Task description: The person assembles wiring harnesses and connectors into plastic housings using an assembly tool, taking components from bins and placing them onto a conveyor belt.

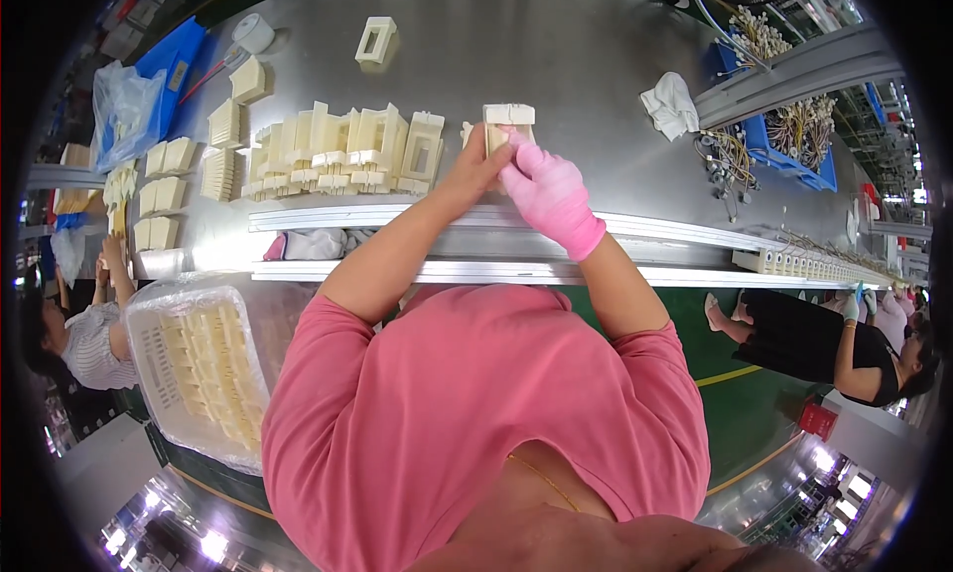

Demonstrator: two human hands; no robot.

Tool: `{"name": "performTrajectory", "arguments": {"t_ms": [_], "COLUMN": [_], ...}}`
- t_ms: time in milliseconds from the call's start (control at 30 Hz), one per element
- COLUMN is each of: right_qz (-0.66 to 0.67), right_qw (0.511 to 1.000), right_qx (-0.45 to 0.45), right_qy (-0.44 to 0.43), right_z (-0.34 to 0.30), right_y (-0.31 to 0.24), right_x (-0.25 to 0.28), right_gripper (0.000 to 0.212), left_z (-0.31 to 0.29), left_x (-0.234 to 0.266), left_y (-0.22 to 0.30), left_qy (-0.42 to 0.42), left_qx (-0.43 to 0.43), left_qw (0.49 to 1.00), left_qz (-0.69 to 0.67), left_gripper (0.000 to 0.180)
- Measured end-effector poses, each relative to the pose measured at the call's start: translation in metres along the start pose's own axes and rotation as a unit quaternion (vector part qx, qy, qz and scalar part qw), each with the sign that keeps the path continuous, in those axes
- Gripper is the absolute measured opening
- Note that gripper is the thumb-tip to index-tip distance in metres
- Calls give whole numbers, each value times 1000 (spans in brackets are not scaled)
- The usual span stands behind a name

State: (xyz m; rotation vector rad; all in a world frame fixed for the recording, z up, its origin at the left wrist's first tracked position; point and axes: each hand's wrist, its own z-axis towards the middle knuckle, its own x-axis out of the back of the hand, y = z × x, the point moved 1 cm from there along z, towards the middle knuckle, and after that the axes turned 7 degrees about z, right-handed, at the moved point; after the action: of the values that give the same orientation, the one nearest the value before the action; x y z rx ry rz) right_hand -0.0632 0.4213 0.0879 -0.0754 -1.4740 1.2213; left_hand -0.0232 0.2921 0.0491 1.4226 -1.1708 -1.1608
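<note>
My left hand (471, 175), bare, is closed around the left side of a cream plastic housing (509, 116) over the metal table. From the right, my right hand (541, 183) in a pink glove presses its fingers on the same housing, hiding part of its face. Both hands meet at the housing's near end. Just left of my hands stands a row of similar cream housings (362, 150), packed side by side, with one rectangular frame (423, 150) at its right end. Another frame-shaped housing (376, 41) lies alone farther back.
Metal rails (635, 225) run along the table's near edge. Stacked cream parts (224, 124) and a blue bin (179, 71) are at left; a lined basket (159, 374) of parts stands below. At right are a white cloth (671, 106) and blue trays of wires (794, 160). Co-workers sit on both sides.
</note>
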Motion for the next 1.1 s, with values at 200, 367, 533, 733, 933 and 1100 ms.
{"name": "performTrajectory", "arguments": {"t_ms": [200,367,533,733,933,1100], "right_qz": [164,431,156,-325,-175,-240], "right_qw": [984,892,963,917,976,936], "right_qx": [-41,36,-136,-220,-115,-194], "right_qy": [55,-133,-175,-64,-63,-166], "right_z": [-2,-6,-45,-82,30,67], "right_y": [2,2,9,61,63,88], "right_x": [46,52,80,93,19,-51], "right_gripper": [54,71,54,29,33,31], "left_z": [0,-14,10,72,88,54], "left_x": [-6,-19,17,91,96,72], "left_y": [2,18,35,6,9,62], "left_qy": [-95,-271,-301,-55,-125,16], "left_qx": [89,113,-32,-97,-84,-140], "left_qw": [986,953,877,549,610,868], "left_qz": [-101,-69,372,828,778,476], "left_gripper": [27,35,33,28,20,20]}}
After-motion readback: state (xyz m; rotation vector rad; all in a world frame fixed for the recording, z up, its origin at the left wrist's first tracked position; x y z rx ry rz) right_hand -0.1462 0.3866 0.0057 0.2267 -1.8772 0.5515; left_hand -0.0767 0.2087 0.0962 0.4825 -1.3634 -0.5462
